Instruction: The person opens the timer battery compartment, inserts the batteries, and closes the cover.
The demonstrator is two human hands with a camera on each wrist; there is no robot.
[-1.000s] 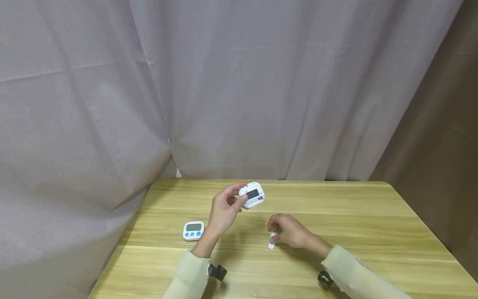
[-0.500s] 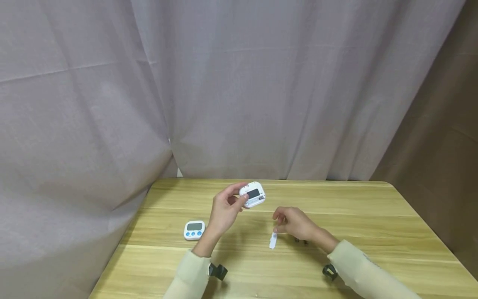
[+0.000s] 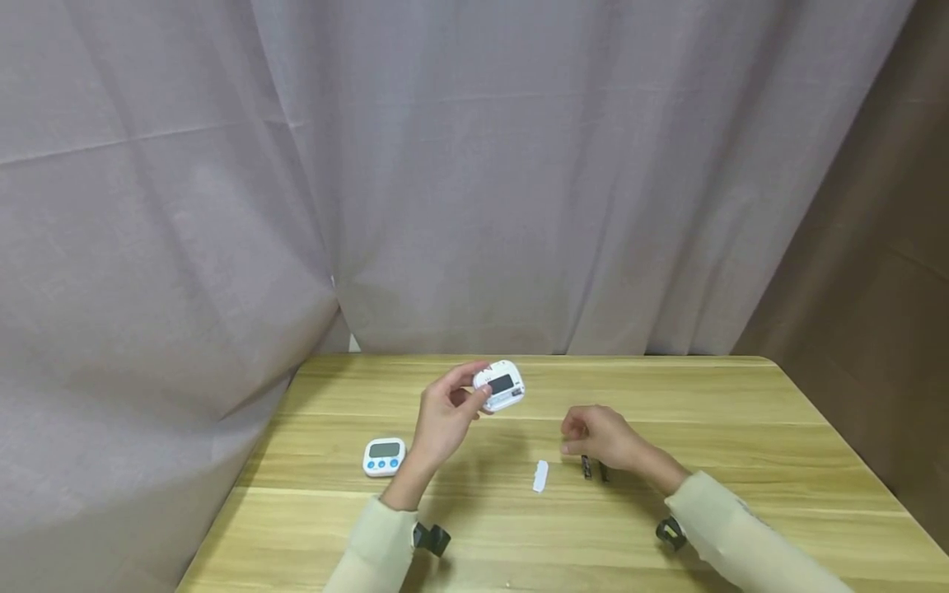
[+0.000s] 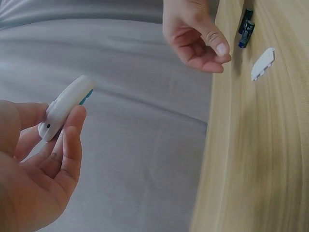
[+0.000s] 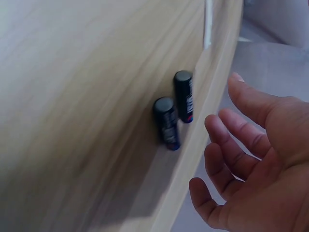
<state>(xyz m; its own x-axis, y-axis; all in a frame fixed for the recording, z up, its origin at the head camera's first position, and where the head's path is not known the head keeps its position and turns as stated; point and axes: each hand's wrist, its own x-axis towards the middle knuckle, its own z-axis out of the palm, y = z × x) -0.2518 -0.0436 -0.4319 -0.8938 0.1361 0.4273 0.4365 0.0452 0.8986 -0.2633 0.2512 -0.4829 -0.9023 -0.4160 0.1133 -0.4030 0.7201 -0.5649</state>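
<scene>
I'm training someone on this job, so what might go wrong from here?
The two dark batteries lie loose, so they could roll if the right hand, which hovers close by, nudges them. The small white cover also lies loose nearby and might get brushed aside. The left hand grips the raised timer by one end, so a firm push on the other end might tilt it or make it slip.

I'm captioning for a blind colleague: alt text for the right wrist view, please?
A person's right grip, fingers loosely bent and holding nothing, hovers near two dark batteries lying on a wood-grain table. A white piece shows at the top.
</scene>
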